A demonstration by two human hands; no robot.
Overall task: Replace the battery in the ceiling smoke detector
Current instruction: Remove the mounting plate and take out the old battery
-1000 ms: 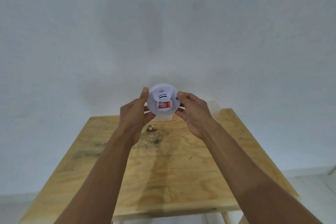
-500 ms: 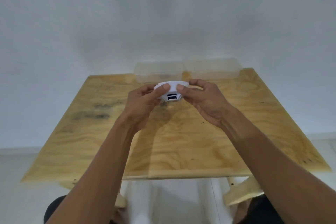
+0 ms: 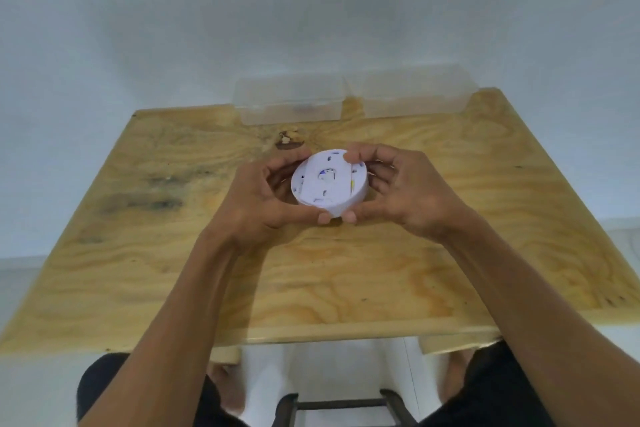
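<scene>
You hold the smoke detector (image 3: 329,182) between both hands above the middle of the wooden table (image 3: 450,253), its flat back plate now tilted up toward you; a second ago its front face, with a red label, pointed at you against the pale wall, and half a second ago you had it edge-on, low over the boards; so the unit is off the ceiling and turned over, which by my reading puts you at the point of opening the back to reach the battery.

Your left hand (image 3: 258,196) grips the near-left rim, fingers curled behind it and thumb laid along the lower edge; your right hand (image 3: 398,191) grips the right side, one fingertip pressed on the top of the plate and its thumb meeting the left thumb beneath; neither hand is slack.

No battery shows yet; the frame is too soft to tell whether the plate has a catch or a twist-lock.

Clear plastic boxes (image 3: 291,102) sit at the table's far edge, against the wall, well apart from your hands; your view has also dropped, so more of the table and your knees now appear.
</scene>
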